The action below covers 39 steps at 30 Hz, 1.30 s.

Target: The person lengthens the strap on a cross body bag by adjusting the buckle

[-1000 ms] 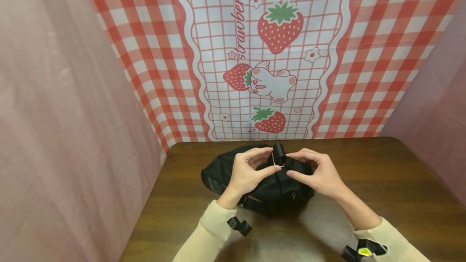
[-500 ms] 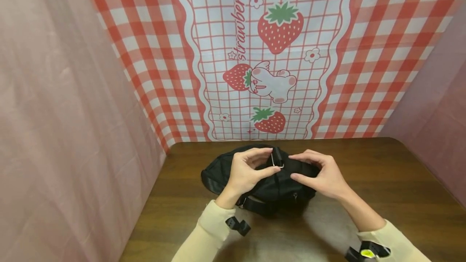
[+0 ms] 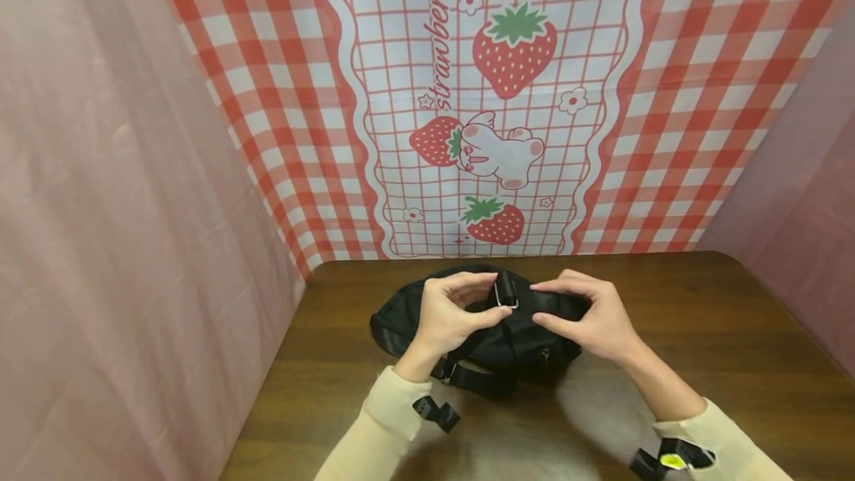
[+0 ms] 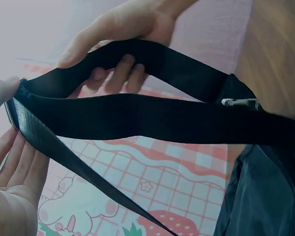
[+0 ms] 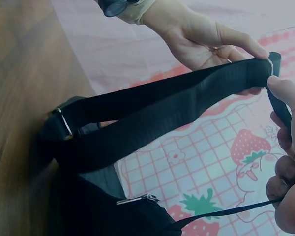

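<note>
Shift at buckle: since the earliest frame, the black fold standing in the metal buckle [image 3: 505,306] has sunk lower, and our right hand [image 3: 597,320] has drawn slightly farther to the buckle's right.
Left hand [image 3: 444,321]: touching the buckle and so the nearer; we see its thumb and fingers pinching the frame at opposite ends.
Right hand: just right of the buckle, apart from it, its thumb and fingers curled about a strand of the strap [image 4: 179,73].
Strap line: the held strand leaves the buckle rightward toward the right hand, its length crossing the buckle's pinched bar; we judge any feeding or pulling to turn on that crossing.
Bag [image 3: 510,347]: on the desk [image 3: 300,392] beneath the buckle, its long axis running left to right.
Head view only: we get the bag's whole outline under the buckle, but the strands blend into black.
Left wrist view: we can separate three strands fanning from the buckle, the held one bowed rather than taut.
Right wrist view: we also find a second metal ring [image 5: 65,123], well apart from the buckle at the bag end.
</note>
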Each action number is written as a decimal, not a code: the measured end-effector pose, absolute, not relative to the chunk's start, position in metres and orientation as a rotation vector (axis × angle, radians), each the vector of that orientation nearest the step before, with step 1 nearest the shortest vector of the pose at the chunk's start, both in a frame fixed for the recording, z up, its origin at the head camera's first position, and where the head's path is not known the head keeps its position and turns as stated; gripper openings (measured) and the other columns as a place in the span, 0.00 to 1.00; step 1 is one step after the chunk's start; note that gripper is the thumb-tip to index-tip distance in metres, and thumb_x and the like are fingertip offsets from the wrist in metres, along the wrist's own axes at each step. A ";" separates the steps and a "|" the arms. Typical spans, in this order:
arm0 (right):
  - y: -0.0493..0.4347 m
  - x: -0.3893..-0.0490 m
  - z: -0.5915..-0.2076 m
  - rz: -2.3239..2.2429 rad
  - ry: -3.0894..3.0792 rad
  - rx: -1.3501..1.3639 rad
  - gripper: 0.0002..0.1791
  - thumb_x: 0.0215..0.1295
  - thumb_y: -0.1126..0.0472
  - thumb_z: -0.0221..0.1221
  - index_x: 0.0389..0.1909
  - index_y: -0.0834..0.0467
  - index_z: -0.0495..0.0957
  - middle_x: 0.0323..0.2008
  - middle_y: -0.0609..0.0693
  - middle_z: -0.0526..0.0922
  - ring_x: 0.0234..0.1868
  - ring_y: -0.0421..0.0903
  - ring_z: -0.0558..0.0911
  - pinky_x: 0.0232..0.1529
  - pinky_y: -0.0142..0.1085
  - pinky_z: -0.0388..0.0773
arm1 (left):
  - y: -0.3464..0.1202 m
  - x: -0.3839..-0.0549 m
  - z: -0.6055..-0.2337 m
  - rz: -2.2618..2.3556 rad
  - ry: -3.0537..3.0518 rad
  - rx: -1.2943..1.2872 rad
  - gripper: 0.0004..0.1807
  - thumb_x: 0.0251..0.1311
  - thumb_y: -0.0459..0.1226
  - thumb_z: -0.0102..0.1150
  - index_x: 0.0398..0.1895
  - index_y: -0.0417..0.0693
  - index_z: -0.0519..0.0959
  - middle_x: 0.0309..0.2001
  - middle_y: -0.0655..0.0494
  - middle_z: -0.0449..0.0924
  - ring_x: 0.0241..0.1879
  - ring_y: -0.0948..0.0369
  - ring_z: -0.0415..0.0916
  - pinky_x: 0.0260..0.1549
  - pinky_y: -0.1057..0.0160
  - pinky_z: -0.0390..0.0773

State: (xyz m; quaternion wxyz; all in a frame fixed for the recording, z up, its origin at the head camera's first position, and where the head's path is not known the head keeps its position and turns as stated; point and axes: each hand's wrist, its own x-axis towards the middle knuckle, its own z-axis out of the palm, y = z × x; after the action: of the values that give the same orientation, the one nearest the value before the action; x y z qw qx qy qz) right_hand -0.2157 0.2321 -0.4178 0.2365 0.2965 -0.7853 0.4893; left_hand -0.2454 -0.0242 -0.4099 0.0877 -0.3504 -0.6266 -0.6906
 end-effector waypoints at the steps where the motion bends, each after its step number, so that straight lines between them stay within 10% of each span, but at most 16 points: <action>1: 0.234 -0.216 -0.418 1.340 -2.155 0.809 0.26 0.48 0.75 0.80 0.50 0.56 0.91 0.34 0.44 0.86 0.32 0.38 0.79 0.28 0.29 0.78 | -0.025 -0.246 -0.410 -2.057 -1.859 -1.039 0.23 0.50 0.20 0.77 0.52 0.28 0.87 0.47 0.27 0.87 0.44 0.71 0.89 0.51 0.53 0.92; 17: 0.236 -0.215 -0.412 1.477 -2.293 1.039 0.32 0.65 0.76 0.66 0.69 0.56 0.74 0.55 0.46 0.82 0.41 0.44 0.82 0.39 0.32 0.85 | -0.019 -0.242 -0.407 -1.926 -1.934 -1.095 0.22 0.53 0.24 0.79 0.54 0.34 0.88 0.50 0.36 0.90 0.48 0.62 0.91 0.52 0.57 0.92; 31: 0.229 -0.213 -0.398 1.464 -2.226 0.962 0.28 0.60 0.78 0.70 0.61 0.59 0.84 0.43 0.44 0.89 0.30 0.39 0.82 0.22 0.32 0.75 | -0.006 -0.238 -0.416 -1.934 -1.992 -1.086 0.22 0.55 0.27 0.79 0.54 0.37 0.88 0.51 0.39 0.90 0.51 0.61 0.90 0.55 0.59 0.90; 39: 0.226 -0.212 -0.393 1.547 -2.209 0.967 0.25 0.64 0.79 0.67 0.62 0.65 0.81 0.51 0.43 0.87 0.43 0.39 0.87 0.44 0.27 0.89 | -0.008 -0.240 -0.412 -1.894 -2.038 -1.054 0.20 0.55 0.29 0.80 0.53 0.38 0.90 0.49 0.40 0.91 0.49 0.58 0.91 0.54 0.61 0.90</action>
State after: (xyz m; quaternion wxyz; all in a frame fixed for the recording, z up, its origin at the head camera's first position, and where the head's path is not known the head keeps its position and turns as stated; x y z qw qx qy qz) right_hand -0.2118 0.2261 -0.3930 0.1379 0.3345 -0.7635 0.5349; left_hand -0.2398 -0.0079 -0.4121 0.0830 -0.3532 -0.6827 -0.6343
